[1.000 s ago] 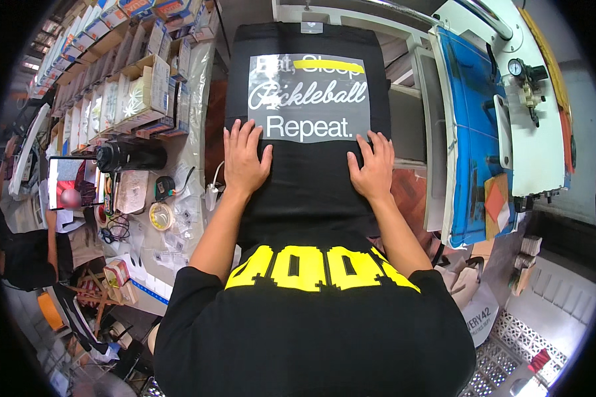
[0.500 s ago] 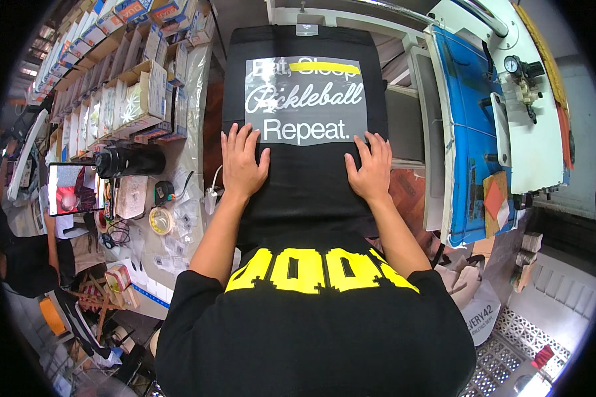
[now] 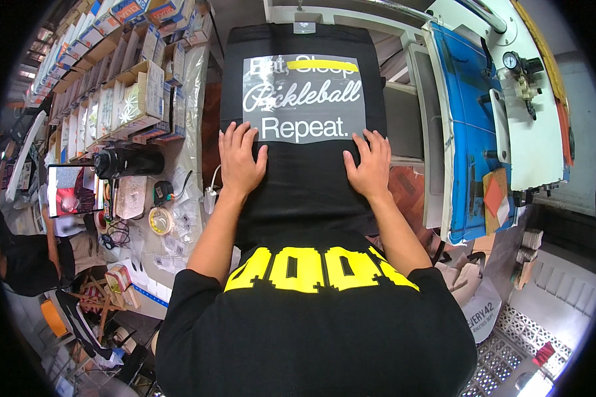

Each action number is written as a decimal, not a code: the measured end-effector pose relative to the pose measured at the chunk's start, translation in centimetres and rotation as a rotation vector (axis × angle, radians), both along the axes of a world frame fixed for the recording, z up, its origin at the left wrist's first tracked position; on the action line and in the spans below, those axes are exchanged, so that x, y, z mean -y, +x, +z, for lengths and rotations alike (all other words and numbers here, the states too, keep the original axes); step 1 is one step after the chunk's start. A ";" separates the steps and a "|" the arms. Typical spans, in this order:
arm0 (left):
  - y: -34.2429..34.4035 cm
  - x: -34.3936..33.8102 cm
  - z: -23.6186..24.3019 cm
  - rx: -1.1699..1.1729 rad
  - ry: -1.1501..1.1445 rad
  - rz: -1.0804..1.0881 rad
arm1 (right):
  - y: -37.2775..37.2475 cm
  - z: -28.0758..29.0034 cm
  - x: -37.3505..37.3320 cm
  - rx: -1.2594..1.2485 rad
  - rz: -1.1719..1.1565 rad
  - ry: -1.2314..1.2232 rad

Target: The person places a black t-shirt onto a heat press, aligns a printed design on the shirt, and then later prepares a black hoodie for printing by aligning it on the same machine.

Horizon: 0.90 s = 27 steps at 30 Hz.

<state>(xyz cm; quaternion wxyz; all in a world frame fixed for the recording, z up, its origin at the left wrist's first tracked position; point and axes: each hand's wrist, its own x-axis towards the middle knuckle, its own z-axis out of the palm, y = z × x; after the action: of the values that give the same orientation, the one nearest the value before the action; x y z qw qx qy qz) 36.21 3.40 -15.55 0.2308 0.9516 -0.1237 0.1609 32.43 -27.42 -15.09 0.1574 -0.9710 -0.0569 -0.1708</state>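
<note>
A black garment (image 3: 298, 192) lies stretched over a flat platen. On its upper part is a translucent film sheet (image 3: 318, 114) with white lettering and a yellow strip (image 3: 324, 66) across the top line. My left hand (image 3: 242, 162) lies palm down on the fabric at the sheet's lower left corner, fingertips at its edge, fingers apart. My right hand (image 3: 369, 165) rests the same way at the lower right corner, fingers spread and slightly bent. Neither holds anything.
At left, a bench (image 3: 149, 264) bears stacked boxes (image 3: 139, 99), a black bottle (image 3: 129, 161), a tablet (image 3: 73, 190), tape and cables. A co-worker's dark-clothed body (image 3: 30, 258) shows at far left. At right stands a white machine (image 3: 533, 152) with a blue pad (image 3: 463, 132) and gauge (image 3: 510, 61).
The whole view has shifted a little, so the garment and sheet sit slightly further left. Both hands stay in the same places on the fabric at the sheet's lower corners.
</note>
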 end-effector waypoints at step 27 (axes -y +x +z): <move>20.7 -13.1 -8.7 -0.727 -2.138 -0.067 | 21.7 -8.4 17.3 -0.623 -0.050 2.168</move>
<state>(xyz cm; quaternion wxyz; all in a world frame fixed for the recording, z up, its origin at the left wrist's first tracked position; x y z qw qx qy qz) 56.87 16.54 -24.26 0.9531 0.2526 0.1264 -0.1083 54.14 -44.75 -23.49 0.9212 -0.3230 0.1828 0.1167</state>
